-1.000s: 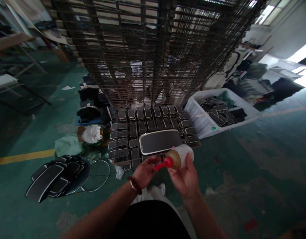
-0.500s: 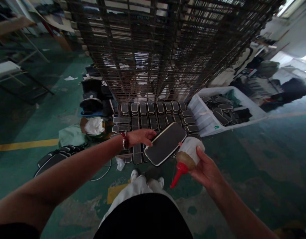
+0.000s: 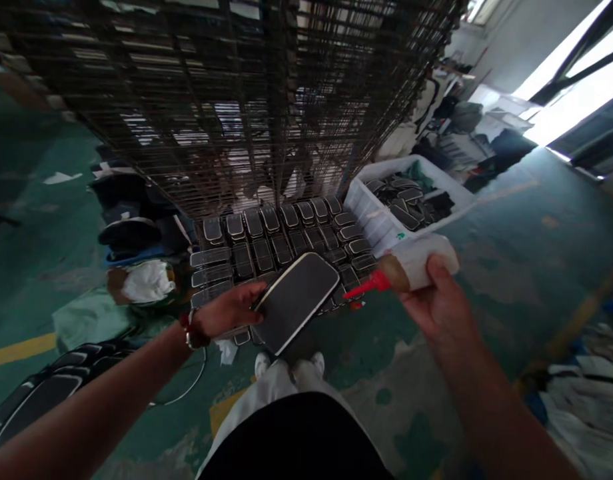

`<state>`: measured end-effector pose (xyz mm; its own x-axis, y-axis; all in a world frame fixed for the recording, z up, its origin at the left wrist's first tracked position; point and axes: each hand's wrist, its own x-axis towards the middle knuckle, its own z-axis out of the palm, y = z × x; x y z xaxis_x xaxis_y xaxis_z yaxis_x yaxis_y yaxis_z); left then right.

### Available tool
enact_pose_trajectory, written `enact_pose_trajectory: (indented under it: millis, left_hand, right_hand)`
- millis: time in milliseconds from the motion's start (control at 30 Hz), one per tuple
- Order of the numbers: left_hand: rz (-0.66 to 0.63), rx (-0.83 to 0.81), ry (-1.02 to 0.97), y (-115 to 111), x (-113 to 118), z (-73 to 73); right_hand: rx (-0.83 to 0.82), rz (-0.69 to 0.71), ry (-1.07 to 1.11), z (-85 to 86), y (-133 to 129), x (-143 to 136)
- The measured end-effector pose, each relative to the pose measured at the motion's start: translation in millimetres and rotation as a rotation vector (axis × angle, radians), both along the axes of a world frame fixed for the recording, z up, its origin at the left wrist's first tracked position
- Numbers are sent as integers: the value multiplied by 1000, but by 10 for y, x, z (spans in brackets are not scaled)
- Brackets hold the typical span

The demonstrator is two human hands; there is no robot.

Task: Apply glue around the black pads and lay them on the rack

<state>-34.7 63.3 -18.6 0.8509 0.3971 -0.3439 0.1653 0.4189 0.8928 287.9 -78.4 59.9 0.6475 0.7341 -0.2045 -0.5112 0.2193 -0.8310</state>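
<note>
My left hand (image 3: 232, 310) grips the left edge of a dark, rounded rectangular panel (image 3: 297, 300) with pale piping along its rim, the thumb lying on its face. The panel is tilted, above rows of similar smaller dark pieces (image 3: 261, 257). To the right, my right hand (image 3: 434, 303) is closed around a translucent squeeze bottle (image 3: 421, 260) with brownish contents near the neck. Its red nozzle (image 3: 369, 283) points left toward the panel's right edge, with a gap between them.
A tall wire rack (image 3: 236, 100) stands ahead behind the rows. At the right is a white bin (image 3: 374, 217) of dark pieces. On the left are stacked dark items (image 3: 129, 207), an open sack (image 3: 94, 307) and more panels (image 3: 51, 393) on the green floor.
The view has swung right. My right hand has turned the bottle from nozzle-down to nearly level, nozzle leftward. My left hand still holds the panel.
</note>
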Motion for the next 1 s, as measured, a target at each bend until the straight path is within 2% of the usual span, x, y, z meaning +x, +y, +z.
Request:
enact_pose_trajectory:
  millis: [167,367,533,667,867,1000]
  left_hand:
    - [-60,27,-15,-12,-52,71]
    - [-71,3,-33,-20,-43,85]
    - [-41,15,-25,-7,-6,96]
    - [-12,6,-26,1,16,91]
    - [-28,3,-38,19,26,50]
    - [-27,3,-31,29,40,49]
  right_hand:
    - [55,-43,-247,83,133,142]
    - [74,0,-356,98,192,103]
    - [64,-13,-357,55,193,89]
    - [41,-21,-273,4,165,78]
    - [40,-95,-166,-52,176,60]
    - [25,-91,-129,-96,165,63]
